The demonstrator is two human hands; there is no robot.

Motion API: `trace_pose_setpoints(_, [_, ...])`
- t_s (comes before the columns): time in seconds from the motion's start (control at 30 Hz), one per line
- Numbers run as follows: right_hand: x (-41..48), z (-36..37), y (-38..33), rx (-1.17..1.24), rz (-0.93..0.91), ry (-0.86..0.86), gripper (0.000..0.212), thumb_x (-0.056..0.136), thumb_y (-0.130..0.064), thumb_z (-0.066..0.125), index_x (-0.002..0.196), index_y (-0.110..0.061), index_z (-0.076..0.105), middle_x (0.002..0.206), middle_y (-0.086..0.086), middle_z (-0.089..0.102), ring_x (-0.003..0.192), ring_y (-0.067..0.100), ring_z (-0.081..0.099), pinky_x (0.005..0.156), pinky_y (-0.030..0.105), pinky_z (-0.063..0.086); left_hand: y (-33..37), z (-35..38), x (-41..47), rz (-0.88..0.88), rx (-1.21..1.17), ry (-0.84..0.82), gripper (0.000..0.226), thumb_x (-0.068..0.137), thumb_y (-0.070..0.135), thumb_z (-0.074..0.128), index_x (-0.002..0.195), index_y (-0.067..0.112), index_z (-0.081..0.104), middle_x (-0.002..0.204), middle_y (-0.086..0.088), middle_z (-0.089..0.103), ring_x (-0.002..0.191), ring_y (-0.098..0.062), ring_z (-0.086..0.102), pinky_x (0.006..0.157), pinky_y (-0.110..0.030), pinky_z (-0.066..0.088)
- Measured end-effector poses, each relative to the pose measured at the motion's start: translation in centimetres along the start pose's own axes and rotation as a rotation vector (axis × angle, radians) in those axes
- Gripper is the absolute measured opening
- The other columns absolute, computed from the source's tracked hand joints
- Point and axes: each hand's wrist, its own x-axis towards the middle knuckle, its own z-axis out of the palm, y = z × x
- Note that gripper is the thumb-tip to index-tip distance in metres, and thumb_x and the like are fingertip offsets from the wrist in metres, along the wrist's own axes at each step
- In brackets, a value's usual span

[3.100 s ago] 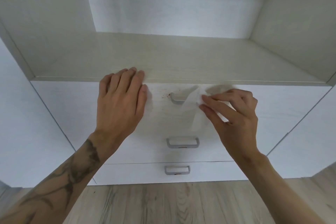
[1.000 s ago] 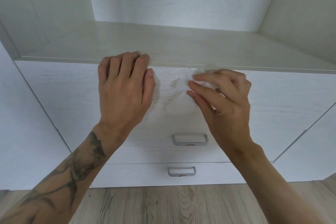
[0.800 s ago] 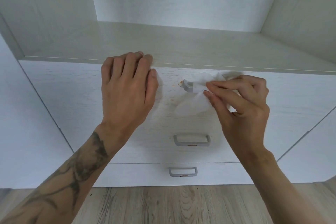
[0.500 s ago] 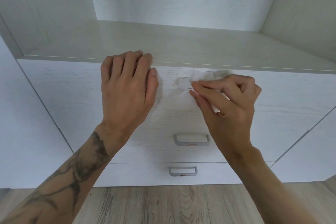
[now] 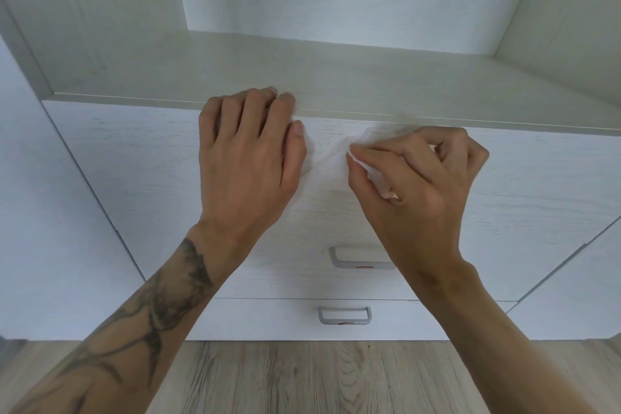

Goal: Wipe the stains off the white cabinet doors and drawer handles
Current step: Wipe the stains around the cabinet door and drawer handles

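Observation:
My right hand [image 5: 416, 175] pinches a thin white wipe [image 5: 331, 158] and presses it against the top drawer front [image 5: 134, 161], over the spot where the top handle sits; that handle is hidden under the wipe and my fingers. My left hand [image 5: 248, 158] lies flat on the drawer front just left of the wipe, fingertips at the shelf edge, holding nothing. Two grey handles show below: the middle handle [image 5: 353, 260] and the bottom handle [image 5: 344, 315], each with a small brown stain on its lower bar.
An open white shelf [image 5: 336, 77] runs above the drawers. White cabinet doors stand to the left [image 5: 40, 212] and the right [image 5: 584, 279]. Wood-look flooring [image 5: 319, 376] lies below.
My right hand has slid the wipe back and forth along the top handle and now covers it, together with the brown specks seen earlier. My left hand has stayed in place.

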Motion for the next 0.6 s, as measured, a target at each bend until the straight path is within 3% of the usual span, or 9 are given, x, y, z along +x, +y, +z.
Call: trace_pose_setpoints(0.6, [0.1, -0.4, -0.6, 0.044, 0.057, -0.032, 0.015, 0.094, -0.016, 0.081, 0.080, -0.018, 0.080, 0.086, -0.006, 0.074, 0.101, 0.021, 0.052, 0.090, 0.035, 0.027, 0.0, 0.2, -0.1, 0.006, 0.015, 0.017, 0.035, 0.111, 0.028, 0.039, 0.126, 0.010, 0.066, 0.125, -0.009, 0.066, 0.113, -0.031, 0.056, 0.105, -0.047, 0.037])
